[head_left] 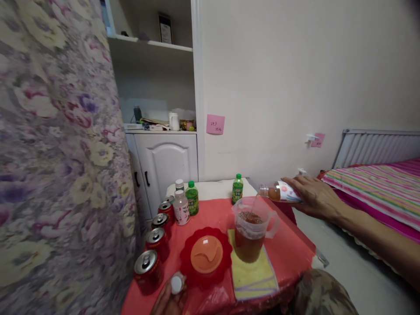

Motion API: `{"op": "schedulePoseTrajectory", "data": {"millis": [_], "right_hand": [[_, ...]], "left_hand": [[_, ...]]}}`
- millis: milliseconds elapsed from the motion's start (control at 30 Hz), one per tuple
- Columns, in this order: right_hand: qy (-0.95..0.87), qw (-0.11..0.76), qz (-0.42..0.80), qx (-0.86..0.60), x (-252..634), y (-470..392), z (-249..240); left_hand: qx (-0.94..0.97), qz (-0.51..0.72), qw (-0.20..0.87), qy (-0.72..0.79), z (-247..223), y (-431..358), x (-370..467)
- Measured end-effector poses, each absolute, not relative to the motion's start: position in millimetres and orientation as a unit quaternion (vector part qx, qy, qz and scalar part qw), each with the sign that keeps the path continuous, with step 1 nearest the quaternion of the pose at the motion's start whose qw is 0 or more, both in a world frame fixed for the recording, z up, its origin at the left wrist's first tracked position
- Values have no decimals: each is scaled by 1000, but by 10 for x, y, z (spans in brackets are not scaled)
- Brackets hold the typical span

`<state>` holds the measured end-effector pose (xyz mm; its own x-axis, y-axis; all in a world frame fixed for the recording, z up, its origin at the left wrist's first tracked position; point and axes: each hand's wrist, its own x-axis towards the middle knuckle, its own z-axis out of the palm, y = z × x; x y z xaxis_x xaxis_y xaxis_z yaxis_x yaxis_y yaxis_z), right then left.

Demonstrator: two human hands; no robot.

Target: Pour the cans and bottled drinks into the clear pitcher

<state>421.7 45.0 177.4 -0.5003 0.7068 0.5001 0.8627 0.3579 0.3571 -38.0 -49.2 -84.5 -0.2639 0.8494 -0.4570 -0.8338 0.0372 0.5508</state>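
Note:
My right hand [310,194] grips a clear bottle [284,192] with a patterned label, tipped nearly level. Brown liquid runs from its mouth into a clear plastic pitcher [250,232], which holds foamy brown liquid and stands on a yellow cloth [254,280]. Low in the view, my left hand [170,297] holds a white cap [176,285] in its fingers. Left of the pitcher lies a red scalloped plate [188,258] with an orange lid-like disc [206,253] on it.
Several red cans [149,271] line the left edge of the red-covered table [213,214]. Behind them stand a pink-labelled bottle [181,209] and a green bottle [192,199]; another green bottle [237,190] is near the wall. A floral curtain [59,153] hangs left, a bed [377,183] is right.

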Motion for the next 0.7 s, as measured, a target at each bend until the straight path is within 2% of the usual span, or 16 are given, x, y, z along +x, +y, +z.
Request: {"op": "schedulePoseTrajectory", "data": {"millis": [700], "right_hand": [[-803,108,-320,-491,4219,395,1857]], "left_hand": [[20,701,608,372,-900,-470,-388]]}}
